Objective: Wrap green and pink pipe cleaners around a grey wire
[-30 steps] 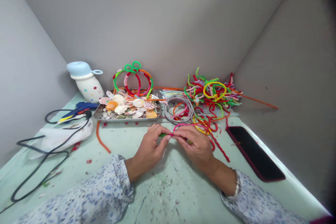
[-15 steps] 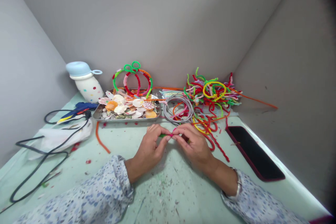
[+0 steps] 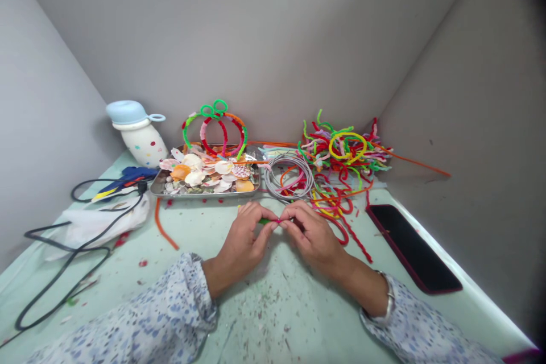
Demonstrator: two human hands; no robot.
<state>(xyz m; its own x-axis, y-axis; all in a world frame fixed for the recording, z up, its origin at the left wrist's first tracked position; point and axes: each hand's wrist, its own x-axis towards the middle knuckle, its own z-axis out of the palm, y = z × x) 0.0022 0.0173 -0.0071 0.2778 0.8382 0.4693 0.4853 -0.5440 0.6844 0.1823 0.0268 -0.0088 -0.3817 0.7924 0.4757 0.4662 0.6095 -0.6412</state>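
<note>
Both hands meet at the middle of the pale green table (image 3: 264,307). My left hand (image 3: 247,239) pinches a green pipe cleaner (image 3: 264,220) between thumb and fingers. My right hand (image 3: 313,236) is closed on a pink pipe cleaner (image 3: 280,220) that winds round the green one where the fingertips touch. Most of both pieces is hidden inside the fingers. Just behind the hands lies a coil of grey wire (image 3: 290,181).
A metal tray (image 3: 205,190) of seashells carries a hooped pipe-cleaner piece (image 3: 215,125). A heap of coloured pipe cleaners (image 3: 341,153) lies back right, a dark phone (image 3: 412,247) right. A glue gun (image 3: 123,179), black cable (image 3: 63,273), white bag (image 3: 98,219) and spotted jar (image 3: 140,133) are left.
The pink loop that stuck out behind my right hand has drawn in toward the fingers. Both hands stay in the same spot.
</note>
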